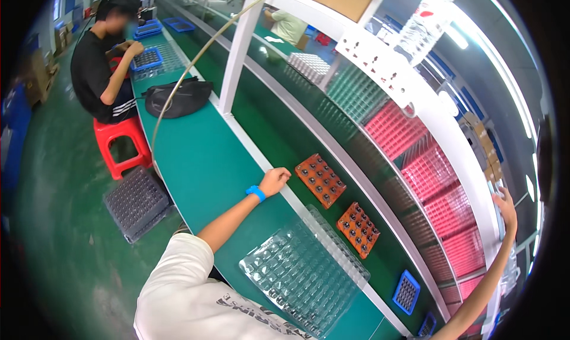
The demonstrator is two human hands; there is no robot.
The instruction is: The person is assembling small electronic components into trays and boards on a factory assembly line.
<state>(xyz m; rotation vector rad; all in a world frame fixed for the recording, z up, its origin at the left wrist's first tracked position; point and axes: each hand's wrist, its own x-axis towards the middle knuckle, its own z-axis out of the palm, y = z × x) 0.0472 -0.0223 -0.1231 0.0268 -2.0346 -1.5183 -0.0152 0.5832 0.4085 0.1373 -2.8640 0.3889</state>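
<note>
My left hand (276,181), with a blue band on its wrist, is at the white rail along the green bench's edge. Its fingers are curled together and nothing shows in them. Just past it, on the dark green belt, lies an orange tray (320,180) with rows of small dark parts. A second orange tray (358,229) of the same kind lies further right. My right hand (506,208) is raised at the far right beside the white shelf frame (484,221), fingers apart, with nothing visible in it. Nearer me, a clear plastic blister tray (303,275) lies across the bench and rail.
Blue trays (407,292) sit further along the belt. Stacked pink trays (430,168) fill the shelf under a white socket strip (374,64). A black bag (178,98) lies on the bench; a person (98,67) works beyond it, near a red stool (122,144) and dark trays (136,202).
</note>
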